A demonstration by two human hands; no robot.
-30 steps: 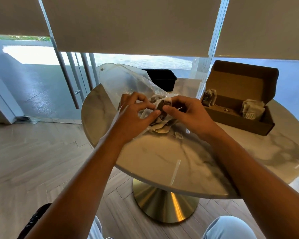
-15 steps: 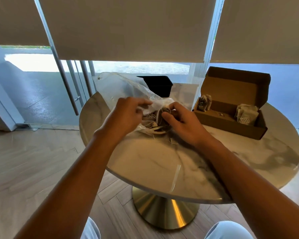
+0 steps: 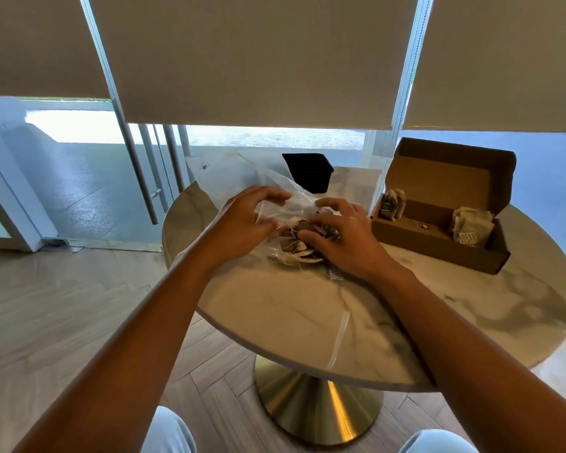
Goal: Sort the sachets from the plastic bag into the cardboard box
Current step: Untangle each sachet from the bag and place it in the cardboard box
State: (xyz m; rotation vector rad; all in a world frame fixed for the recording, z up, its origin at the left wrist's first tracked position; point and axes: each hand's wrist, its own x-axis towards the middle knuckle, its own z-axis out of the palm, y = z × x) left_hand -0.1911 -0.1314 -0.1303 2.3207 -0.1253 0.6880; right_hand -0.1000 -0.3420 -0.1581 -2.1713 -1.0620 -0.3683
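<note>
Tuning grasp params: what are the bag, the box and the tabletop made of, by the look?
Plastic bag: thin clear film, crinkled and glossy, contents show through.
Cardboard box: plain brown cardboard, matte, folded flaps, lid open.
Table: looks like polished marble or an imitation, veined with a bright glare streak; brassy metal-looking base.

Round table (image 3: 307, 322) bearing the plastic bag (image 3: 242, 178) of sachets (image 3: 294, 246) at 11 o'clock, cardboard box (image 3: 438, 246) at 2 o'clock holding sachet stacks at both ends, a tub (image 3: 309, 173) behind at 12 o'clock
</note>
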